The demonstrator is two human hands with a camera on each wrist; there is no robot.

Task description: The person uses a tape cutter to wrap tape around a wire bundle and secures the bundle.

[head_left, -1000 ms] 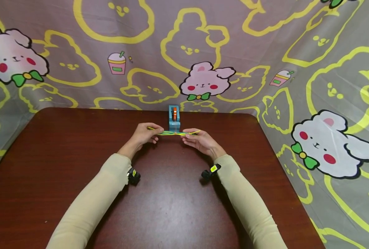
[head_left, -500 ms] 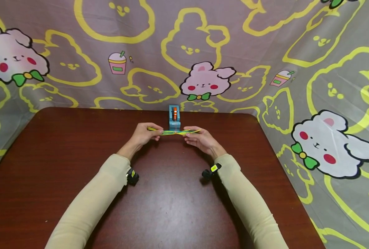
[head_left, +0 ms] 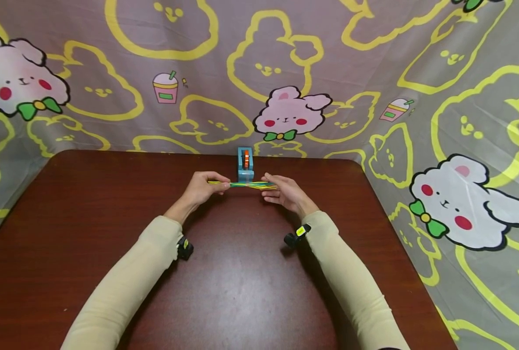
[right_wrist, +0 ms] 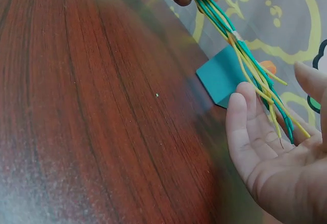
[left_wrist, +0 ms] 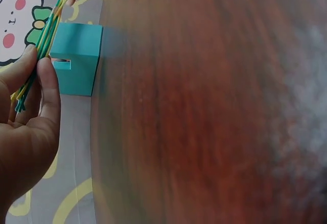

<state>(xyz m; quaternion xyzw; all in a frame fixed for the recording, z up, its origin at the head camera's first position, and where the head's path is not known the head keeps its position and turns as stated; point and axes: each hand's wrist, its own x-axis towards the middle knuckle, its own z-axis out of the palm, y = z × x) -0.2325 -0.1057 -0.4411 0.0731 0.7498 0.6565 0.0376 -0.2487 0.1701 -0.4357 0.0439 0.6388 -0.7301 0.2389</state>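
A bundle of thin yellow and green wires (head_left: pixel 247 184) stretches between both hands above the table. My left hand (head_left: pixel 201 188) pinches one end between thumb and fingers, with short wire tips poking out past them in the left wrist view. Around the middle of the wires (right_wrist: pixel 250 59) sits a small band that looks like tape (right_wrist: pixel 234 36). My right hand (right_wrist: pixel 281 168) lies under the fanned-out far ends, thumb lifted away and fingers loosely bent, some wires resting against them. Just behind the bundle stands a blue tape dispenser (head_left: pixel 245 174) with an orange roll core (head_left: pixel 246 159).
The brown wooden table (head_left: pixel 224 282) ends at a patterned cloth (head_left: pixel 198 73) hanging along the back and sides. Both wrists carry small black cameras, the left camera (head_left: pixel 185 248) and the right camera (head_left: pixel 296 236).
The right hand has loosened from the wires, its thumb and fingers parting. Its wire ends now lie closer together inside the hand. The left hand keeps its pinch, nearly unmoved.
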